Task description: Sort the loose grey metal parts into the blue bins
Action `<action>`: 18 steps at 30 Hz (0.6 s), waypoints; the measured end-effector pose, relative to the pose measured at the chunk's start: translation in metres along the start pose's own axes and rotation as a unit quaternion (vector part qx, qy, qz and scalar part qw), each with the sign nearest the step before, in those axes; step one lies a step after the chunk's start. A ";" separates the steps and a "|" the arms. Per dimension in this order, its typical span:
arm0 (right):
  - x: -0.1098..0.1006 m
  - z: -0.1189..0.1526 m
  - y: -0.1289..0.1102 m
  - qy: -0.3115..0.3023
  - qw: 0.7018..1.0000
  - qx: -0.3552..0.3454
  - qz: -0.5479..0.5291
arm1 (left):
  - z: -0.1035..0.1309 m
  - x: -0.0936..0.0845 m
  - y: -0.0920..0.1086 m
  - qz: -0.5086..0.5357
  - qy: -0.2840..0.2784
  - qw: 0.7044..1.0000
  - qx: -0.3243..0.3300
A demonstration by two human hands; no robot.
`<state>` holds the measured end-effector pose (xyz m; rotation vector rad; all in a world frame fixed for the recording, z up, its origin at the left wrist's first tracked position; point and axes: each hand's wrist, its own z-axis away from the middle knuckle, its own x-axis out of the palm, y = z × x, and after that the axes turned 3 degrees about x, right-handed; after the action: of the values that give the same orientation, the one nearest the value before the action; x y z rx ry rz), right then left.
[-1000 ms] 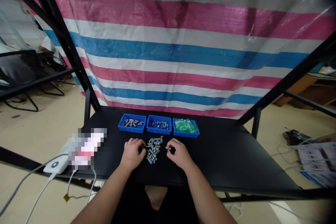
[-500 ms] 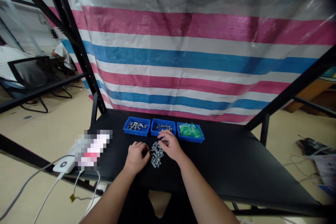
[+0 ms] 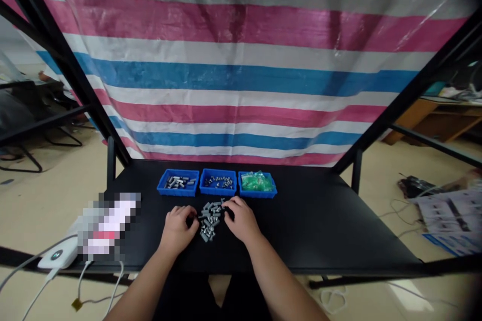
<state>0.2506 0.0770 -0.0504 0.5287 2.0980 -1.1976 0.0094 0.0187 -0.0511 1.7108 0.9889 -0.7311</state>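
Observation:
A pile of small grey metal parts lies on the black table between my two hands. My left hand is at the pile's left edge, its thumb and fingers curled together; what they hold, if anything, is too small to name. At the upper right edge of the pile is my right hand, its fingers bent in a pinch over something too small to make out. Behind the pile, a left blue bin holds metal cylinders, a middle blue bin holds small metal pieces, and a right blue bin holds green plastic packets.
A blurred-out flat object and a white device with cables lie at the table's left. Black frame posts rise on both sides, with a striped sheet behind. A chair stands at the far left.
The view has turned a little to the right. My right hand has come away from the middle bin and down to the pile's right side. My left hand stays beside the pile.

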 end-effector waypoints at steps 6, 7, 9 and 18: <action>0.000 0.000 0.005 0.013 1.000 0.002 -0.009 | -0.001 -0.001 0.000 0.019 -0.012 1.000 0.000; -0.001 0.001 0.005 0.014 1.000 -0.002 -0.016 | -0.001 -0.002 0.001 0.022 -0.014 1.000 -0.001; -0.004 0.004 0.005 0.025 0.999 -0.014 -0.044 | -0.002 -0.003 0.002 0.021 -0.019 1.000 -0.004; -0.001 -0.051 -0.036 -0.131 0.977 -0.111 -0.129 | 0.000 -0.009 0.008 0.023 -0.040 0.999 -0.009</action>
<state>0.2115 0.1032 -0.0100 -0.0064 2.0759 -1.0856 0.0121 0.0151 -0.0398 1.6695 0.8952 -0.7523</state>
